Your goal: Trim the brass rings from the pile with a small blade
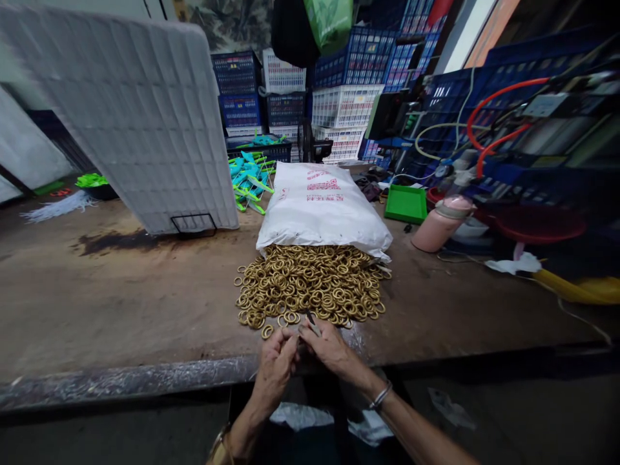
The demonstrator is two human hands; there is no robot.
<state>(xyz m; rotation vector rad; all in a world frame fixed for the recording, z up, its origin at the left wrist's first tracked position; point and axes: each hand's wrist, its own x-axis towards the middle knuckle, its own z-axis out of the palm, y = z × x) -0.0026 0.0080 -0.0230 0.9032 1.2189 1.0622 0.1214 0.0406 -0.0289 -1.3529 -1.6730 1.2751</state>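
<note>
My left hand (pixel 277 363) is closed at the table's front edge, thumb and fingers pinched together. What it holds, if anything, is hidden by the fingers. Close beside it, my right hand (pixel 334 352) grips a small knife (pixel 314 325), its dark tip pointing away from me toward the rings. Just beyond both hands lies a wide heap of brass-coloured rings (pixel 312 284). They spill from the mouth of a white printed sack (pixel 322 206) lying on the table. A few loose rings (pixel 267 331) rest near my left fingertips.
On the brown table (pixel 159 303), a large white ribbed panel (pixel 159 129) stands upright at left. Turquoise and green plastic pieces (pixel 249 177) lie behind it. At right are a green tray (pixel 405 203), a pink bottle (pixel 440 223) and red hoses (pixel 477 135). Stacked crates (pixel 346 106) fill the back.
</note>
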